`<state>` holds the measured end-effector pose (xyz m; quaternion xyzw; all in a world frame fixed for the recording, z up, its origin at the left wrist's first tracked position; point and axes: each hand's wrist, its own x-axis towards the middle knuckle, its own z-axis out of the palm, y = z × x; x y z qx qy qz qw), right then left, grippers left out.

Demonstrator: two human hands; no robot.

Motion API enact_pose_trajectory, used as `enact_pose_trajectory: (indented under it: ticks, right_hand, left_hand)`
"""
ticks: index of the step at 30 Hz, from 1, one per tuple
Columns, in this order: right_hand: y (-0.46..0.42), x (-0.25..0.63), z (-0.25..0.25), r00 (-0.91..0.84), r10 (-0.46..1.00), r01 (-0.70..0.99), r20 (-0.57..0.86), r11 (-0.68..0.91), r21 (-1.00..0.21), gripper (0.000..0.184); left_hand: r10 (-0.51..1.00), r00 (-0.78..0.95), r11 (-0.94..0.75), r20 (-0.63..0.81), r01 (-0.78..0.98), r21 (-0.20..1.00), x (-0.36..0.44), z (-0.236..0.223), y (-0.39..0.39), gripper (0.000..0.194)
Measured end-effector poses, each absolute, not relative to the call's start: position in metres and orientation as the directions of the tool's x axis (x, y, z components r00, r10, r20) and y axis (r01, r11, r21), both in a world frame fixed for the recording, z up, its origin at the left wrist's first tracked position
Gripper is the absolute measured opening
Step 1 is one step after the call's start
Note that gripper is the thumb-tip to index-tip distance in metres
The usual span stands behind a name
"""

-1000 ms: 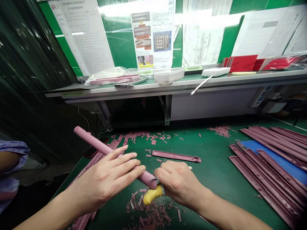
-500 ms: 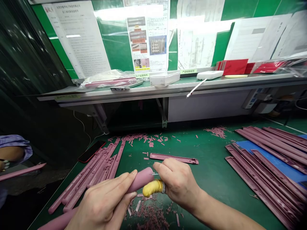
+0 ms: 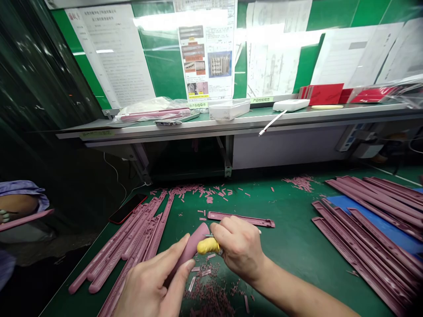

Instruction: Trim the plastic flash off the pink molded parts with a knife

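Observation:
My left hand (image 3: 152, 279) is wrapped round a long pink plastic strip (image 3: 190, 251), its rounded end pointing up and away from me. The rest of the strip runs back under the hand toward the lower left. My right hand (image 3: 239, 246) is closed on a small blade (image 3: 209, 235); only its thin metal tip shows, right at the strip's end. A yellow finger cover (image 3: 208, 245) is on one digit of that hand, close against the strip. Just beyond the right hand, another pink strip (image 3: 244, 219) lies flat with its hollow side up.
Pink strips (image 3: 132, 237) lie side by side on the left, near a dark phone (image 3: 128, 208). More strips (image 3: 363, 246) rest on the right, some over a blue sheet (image 3: 383, 224). Pink shavings (image 3: 211, 295) litter the green table. At far left, a co-worker's arm (image 3: 20, 204) shows.
My left hand has rolled and tilted the strip, so its end points more upward. The blade and my right hand have shifted slightly up. The co-worker's strip at left has moved left.

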<state>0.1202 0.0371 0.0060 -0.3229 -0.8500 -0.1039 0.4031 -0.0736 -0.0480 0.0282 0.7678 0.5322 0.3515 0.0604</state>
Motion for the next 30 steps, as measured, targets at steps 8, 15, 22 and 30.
enact_pose_trajectory:
  ticks: [8,15,22,30]
  right_hand:
    - [0.056,0.14,0.014,-0.614,0.314,0.31,0.724,0.94,-0.144,0.052]
    - [0.065,0.147,0.028,-0.817,0.188,0.239,0.545,0.971,0.024,0.034]
    - [0.054,0.142,0.026,-0.794,0.295,0.069,0.531,0.913,-0.403,0.026]
    - [0.052,0.161,0.008,-0.526,0.844,-0.241,0.104,-0.031,-0.97,0.036]
  left_hand:
    - [0.575,0.654,-0.723,0.492,0.688,-0.07,-0.11,0.044,-0.017,0.046]
    - [0.358,0.885,-0.849,0.299,0.441,-0.29,-0.123,0.075,0.001,0.04]
    - [0.339,0.892,-0.86,0.3,0.423,-0.286,-0.117,0.084,0.004,0.041]
    - [0.843,0.417,-0.536,0.34,0.593,0.601,-0.11,0.012,-0.011,0.053]
